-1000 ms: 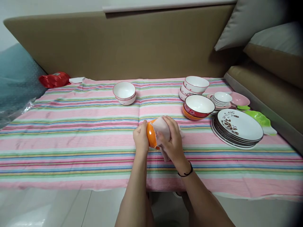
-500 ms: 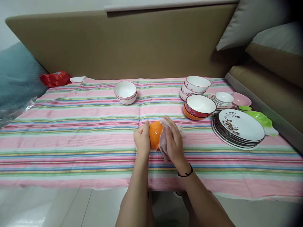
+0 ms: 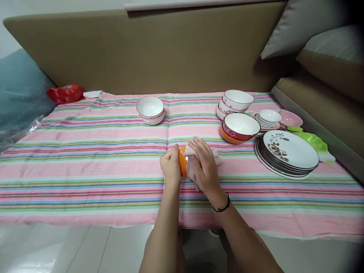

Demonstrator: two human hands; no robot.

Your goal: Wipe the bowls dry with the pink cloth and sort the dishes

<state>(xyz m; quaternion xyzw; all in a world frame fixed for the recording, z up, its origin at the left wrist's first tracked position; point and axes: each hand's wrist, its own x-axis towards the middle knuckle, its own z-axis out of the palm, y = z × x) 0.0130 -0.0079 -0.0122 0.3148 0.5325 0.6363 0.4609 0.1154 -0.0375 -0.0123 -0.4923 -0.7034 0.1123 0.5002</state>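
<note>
An orange bowl (image 3: 183,165) is held just above the striped cloth, its glossy outside facing up toward me. My left hand (image 3: 171,166) is closed on the bowl's left edge, thumb on top. Against the bowl's right side, my right hand (image 3: 204,166) presses a pale pink wiping cloth (image 3: 192,175), fingers curved over it. Most of the bowl is hidden under the cloth and that hand. A loose end of the cloth sticks out to the right, past my fingers.
Two stacked white bowls (image 3: 150,110) stand behind my hands. Right of them are stacked white bowls (image 3: 237,99), a red bowl (image 3: 241,127) in an orange one, small dishes (image 3: 269,116), patterned plates (image 3: 292,151) and a green leaf-shaped dish (image 3: 314,142). A red bundle (image 3: 66,94) lies far left.
My right hand has slid the cloth leftward across the bowl, covering more of its orange surface. My left hand keeps its hold in nearly the same place.
</note>
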